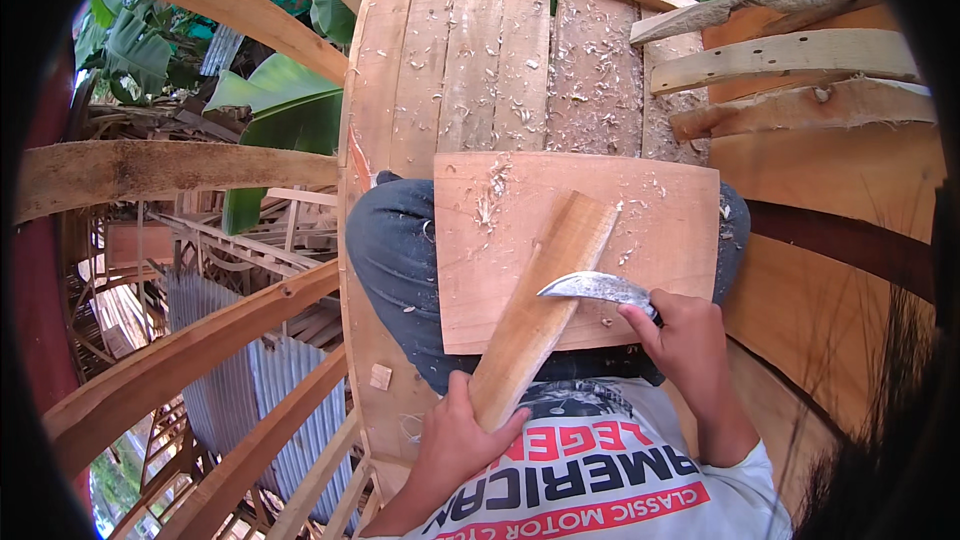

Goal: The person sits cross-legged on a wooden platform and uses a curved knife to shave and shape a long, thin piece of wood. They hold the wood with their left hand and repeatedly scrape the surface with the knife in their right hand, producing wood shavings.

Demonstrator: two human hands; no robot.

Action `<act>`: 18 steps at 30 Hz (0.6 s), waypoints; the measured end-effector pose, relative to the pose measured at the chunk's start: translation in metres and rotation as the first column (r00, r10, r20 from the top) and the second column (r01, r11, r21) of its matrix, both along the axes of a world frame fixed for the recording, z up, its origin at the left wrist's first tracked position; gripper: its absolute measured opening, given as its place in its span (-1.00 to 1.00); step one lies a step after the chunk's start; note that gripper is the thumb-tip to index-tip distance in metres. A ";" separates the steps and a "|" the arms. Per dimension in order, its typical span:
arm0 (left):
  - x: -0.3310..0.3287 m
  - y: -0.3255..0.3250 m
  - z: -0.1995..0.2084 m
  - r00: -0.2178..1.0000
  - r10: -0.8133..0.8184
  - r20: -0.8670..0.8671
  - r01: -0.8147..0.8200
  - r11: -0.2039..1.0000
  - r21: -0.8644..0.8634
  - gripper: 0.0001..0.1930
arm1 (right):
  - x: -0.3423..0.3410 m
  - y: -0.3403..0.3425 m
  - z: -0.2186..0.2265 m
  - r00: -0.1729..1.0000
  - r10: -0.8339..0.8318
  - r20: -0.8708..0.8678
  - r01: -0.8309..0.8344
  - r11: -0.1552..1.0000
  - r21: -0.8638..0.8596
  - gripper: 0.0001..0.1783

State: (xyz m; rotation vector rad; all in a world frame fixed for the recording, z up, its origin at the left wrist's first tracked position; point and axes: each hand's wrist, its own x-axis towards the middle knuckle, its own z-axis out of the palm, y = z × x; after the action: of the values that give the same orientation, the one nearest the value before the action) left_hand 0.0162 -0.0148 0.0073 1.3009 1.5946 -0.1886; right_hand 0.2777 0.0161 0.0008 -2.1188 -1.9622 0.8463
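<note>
1. The wood strip (535, 325) lies slanted over a flat board (480, 290). Its far end is a bit right of the middle, near the board's far edge, and its near end sticks out past the near edge.
2. The left hand (460, 445) is closed around that near end, with the thumb on one side and the fingers on the other.
3. The right hand (690, 340) is curled around the handle of a curved knife (600, 286), just by the board's near right corner. The blade goes across the strip and hides a bit of it – I cannot tell if it is touching.
4. The board rests on the person's bent legs (395, 250), which have dark pants on.
5. Curly wood shavings (488, 205) sit in a small heap near the board's far left corner. Some little bits are near the far right corner too.
6. Past the far edge, the plank floor (472, 70) has lots more curls on it. A small square wood piece (381, 377) lies on the floor, left of the legs.
7. Wooden bars (180, 175) stand on the left – behind them are big green leaves (285, 100) and wavy metal sheets (300, 405).
</note>
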 end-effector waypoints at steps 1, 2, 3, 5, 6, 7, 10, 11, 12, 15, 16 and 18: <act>-0.001 0.000 -0.001 1.000 -0.012 -0.008 0.012 1.000 -0.008 -0.32 | -0.001 -0.001 0.010 0.999 0.025 -0.031 -0.026 1.000 -0.013 -0.50; -0.001 0.001 -0.002 1.000 -0.003 0.004 0.004 1.000 -0.019 -0.34 | -0.002 -0.005 0.015 0.997 0.043 -0.061 -0.045 0.998 -0.036 -0.52; 0.000 0.004 -0.004 1.000 0.005 0.015 -0.005 1.000 -0.030 -0.35 | -0.006 -0.008 0.014 0.996 0.065 -0.055 -0.069 0.995 -0.066 -0.52; -0.001 0.006 -0.004 0.998 0.041 0.038 -0.038 0.996 -0.079 -0.37 | -0.013 -0.010 0.010 0.993 0.113 -0.041 -0.117 0.987 -0.114 -0.52; -0.001 0.008 -0.002 0.996 0.068 0.050 -0.062 0.991 -0.118 -0.37 | -0.011 -0.010 0.007 0.993 0.115 -0.016 -0.116 0.985 -0.126 -0.51; -0.002 0.009 -0.001 0.994 0.095 0.060 -0.085 0.984 -0.156 -0.37 | -0.011 -0.010 0.005 0.992 0.122 -0.009 -0.122 0.989 -0.083 -0.50; -0.003 0.013 -0.001 0.996 0.050 0.076 -0.038 0.987 -0.154 -0.37 | -0.011 -0.011 -0.001 0.990 0.140 0.007 -0.140 0.990 0.000 -0.47; -0.004 0.013 -0.002 0.995 0.054 0.086 -0.040 0.987 -0.154 -0.37 | -0.009 -0.009 -0.003 0.988 0.150 0.019 -0.150 0.989 0.002 -0.47; -0.004 0.014 -0.003 0.994 0.058 0.096 -0.043 0.987 -0.155 -0.36 | -0.007 -0.007 -0.004 0.987 0.160 0.031 -0.160 0.987 0.005 -0.47; -0.005 0.013 -0.004 0.990 0.072 0.125 -0.052 0.987 -0.153 -0.37 | -0.004 -0.002 -0.006 0.987 0.156 0.044 -0.157 0.987 0.016 -0.47; -0.005 0.013 -0.005 0.988 0.077 0.135 -0.056 0.987 -0.152 -0.38 | -0.001 -0.001 -0.008 0.995 0.061 0.073 -0.065 0.996 0.062 -0.47; -0.009 0.008 -0.008 0.988 0.072 0.136 -0.046 0.981 -0.188 -0.39 | 0.013 0.003 -0.018 0.984 -0.132 0.120 0.111 0.980 0.163 -0.47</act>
State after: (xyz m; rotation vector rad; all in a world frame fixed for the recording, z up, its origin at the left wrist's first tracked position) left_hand 0.0077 -0.0069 -0.0006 1.0977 1.4566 -0.1976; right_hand 0.2910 0.0194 -0.0175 -2.2251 -1.8652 0.5276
